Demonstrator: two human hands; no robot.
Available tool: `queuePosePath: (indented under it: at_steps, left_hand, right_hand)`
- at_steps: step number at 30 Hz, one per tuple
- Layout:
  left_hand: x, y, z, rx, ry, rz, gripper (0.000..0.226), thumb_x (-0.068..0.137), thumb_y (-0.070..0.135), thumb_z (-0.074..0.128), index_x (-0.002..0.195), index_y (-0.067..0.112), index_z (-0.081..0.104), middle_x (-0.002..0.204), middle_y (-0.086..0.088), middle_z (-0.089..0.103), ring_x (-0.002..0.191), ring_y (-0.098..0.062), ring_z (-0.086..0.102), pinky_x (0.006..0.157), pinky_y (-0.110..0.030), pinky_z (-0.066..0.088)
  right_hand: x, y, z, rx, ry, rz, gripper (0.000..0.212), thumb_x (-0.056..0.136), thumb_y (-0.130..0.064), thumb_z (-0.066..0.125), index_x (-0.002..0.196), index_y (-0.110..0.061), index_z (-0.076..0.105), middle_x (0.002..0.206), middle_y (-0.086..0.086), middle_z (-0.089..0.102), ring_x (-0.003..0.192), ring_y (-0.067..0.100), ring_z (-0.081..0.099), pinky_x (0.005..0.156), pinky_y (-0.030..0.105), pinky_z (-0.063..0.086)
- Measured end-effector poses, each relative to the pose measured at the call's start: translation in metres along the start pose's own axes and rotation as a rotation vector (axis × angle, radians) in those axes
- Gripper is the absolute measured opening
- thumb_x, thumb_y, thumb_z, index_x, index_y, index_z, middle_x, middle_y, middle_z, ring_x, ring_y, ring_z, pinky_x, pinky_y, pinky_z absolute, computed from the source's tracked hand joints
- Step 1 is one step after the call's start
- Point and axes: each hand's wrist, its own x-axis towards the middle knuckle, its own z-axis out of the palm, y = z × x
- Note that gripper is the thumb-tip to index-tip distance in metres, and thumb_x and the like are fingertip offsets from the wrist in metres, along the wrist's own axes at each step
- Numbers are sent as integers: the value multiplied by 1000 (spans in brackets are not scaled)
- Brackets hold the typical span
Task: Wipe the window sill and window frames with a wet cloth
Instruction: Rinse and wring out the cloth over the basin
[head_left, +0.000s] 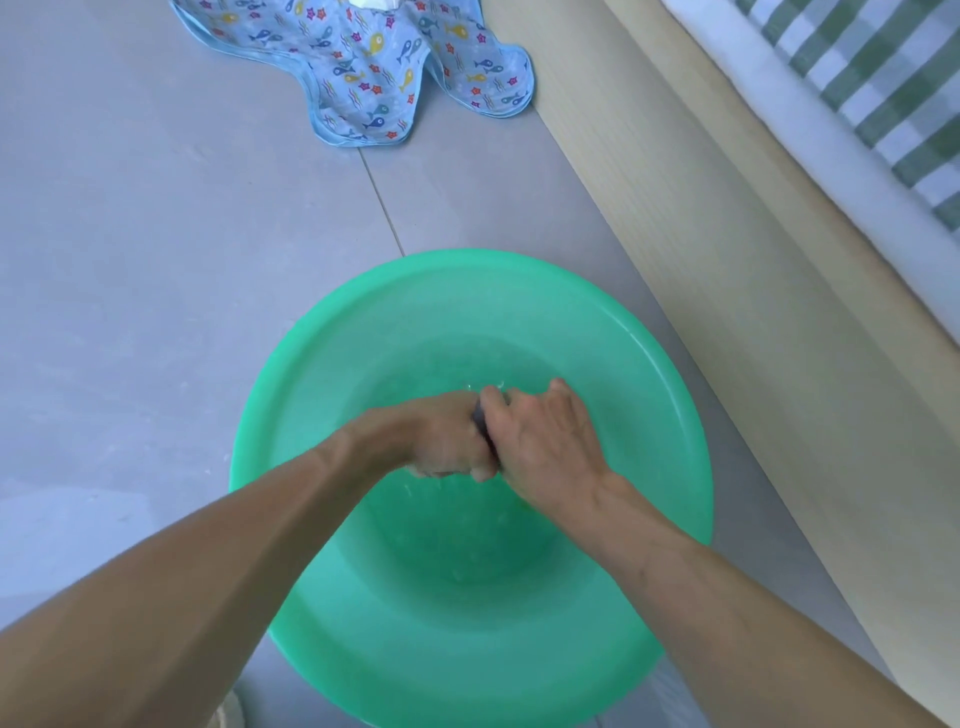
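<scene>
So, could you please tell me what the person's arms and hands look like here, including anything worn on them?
Both forearms are bare as far as the view shows: no sleeves in sight. The left hand and right hand have no gloves, and no watch, bracelet or ring is visible. Motion blur hides finer detail of the fingers.

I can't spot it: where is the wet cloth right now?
In the head view, low centre: the dark cloth is squeezed between the left hand and right hand over the green basin.

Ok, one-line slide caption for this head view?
Both hands, left and right, wring a dark cloth over a green basin on the floor.
</scene>
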Motion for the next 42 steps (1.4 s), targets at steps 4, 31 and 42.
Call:
queuePosePath:
  at_steps: [4, 31, 42]
  left_hand:
    - [-1, 2, 24, 599, 436, -18, 17, 82, 14, 53, 97, 13, 62, 96, -16, 69, 93, -37, 66, 69, -37, 49]
    - [4, 13, 31, 559, 353, -22, 23, 81, 29, 60, 77, 19, 39, 86, -7, 67, 81, -32, 63, 59, -29, 42]
    - [2, 1, 15, 953, 619, -33, 21, 87, 22, 48, 105, 16, 58, 98, -12, 68, 92, -36, 65, 66, -34, 37]
  right_hand:
    - [1, -4, -13, 128, -281, 152, 20, 82, -18, 59, 102, -15, 64, 99, 12, 70, 96, 35, 67, 71, 36, 49]
    - [-15, 3, 3, -40, 63, 54, 16, 50, -10, 67, 62, -17, 59, 41, 1, 52, 31, 24, 51, 46, 23, 19]
    - [12, -4, -15, 208, -238, 254, 24, 88, -14, 55, 112, -18, 55, 104, 11, 68, 99, 36, 64, 67, 35, 34]
